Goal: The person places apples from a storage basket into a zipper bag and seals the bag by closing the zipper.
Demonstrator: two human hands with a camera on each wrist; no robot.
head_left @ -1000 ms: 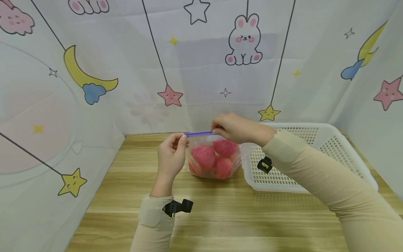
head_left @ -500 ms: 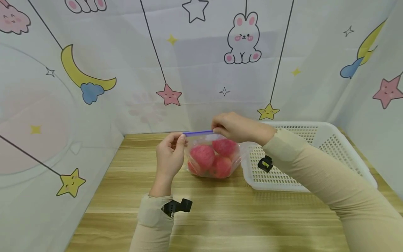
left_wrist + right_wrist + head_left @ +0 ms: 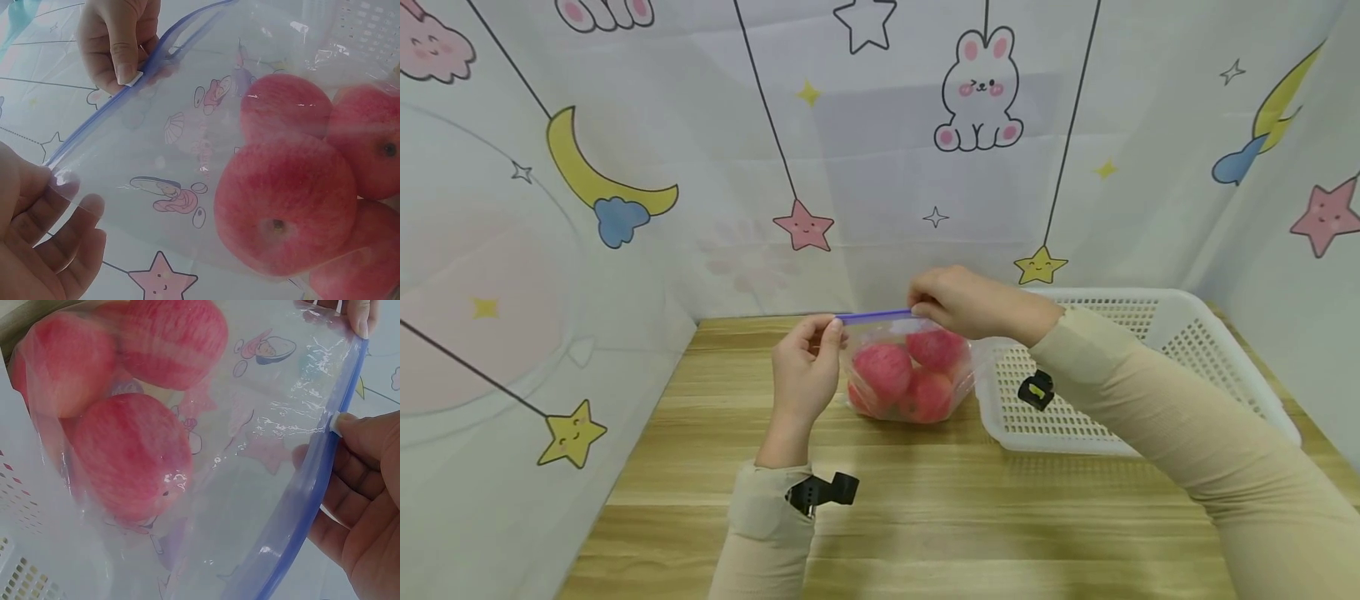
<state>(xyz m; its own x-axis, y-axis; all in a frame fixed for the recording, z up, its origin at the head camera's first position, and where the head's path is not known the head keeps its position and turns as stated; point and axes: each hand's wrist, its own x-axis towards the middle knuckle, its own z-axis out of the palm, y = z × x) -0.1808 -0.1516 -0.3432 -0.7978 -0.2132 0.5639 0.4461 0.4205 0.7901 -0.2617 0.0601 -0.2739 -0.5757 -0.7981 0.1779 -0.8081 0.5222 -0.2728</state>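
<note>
A clear zip bag (image 3: 867, 335) with a purple-blue zip strip (image 3: 876, 317) stands on the table, holding several red apples (image 3: 882, 371). My left hand (image 3: 805, 367) pinches the left end of the strip between thumb and forefinger, the other fingers loosely bent. Farther right along the strip, my right hand (image 3: 958, 300) pinches a small white slider (image 3: 335, 423) with thumb and fingers. Printed cartoon figures mark the bag's film in the left wrist view, where the apples (image 3: 284, 203) lie toward its bottom. The right end of the strip is hidden behind my right hand in the head view.
A white perforated plastic basket (image 3: 1075, 446) stands to the right of the bag, partly behind my right forearm. The wood-grain table (image 3: 925, 517) reaches a white printed curtain (image 3: 880, 167) at the back and sides.
My right hand has shifted slightly right along the zip strip, and more of the strip shows between the hands. My left hand keeps its pinch on the left end.
</note>
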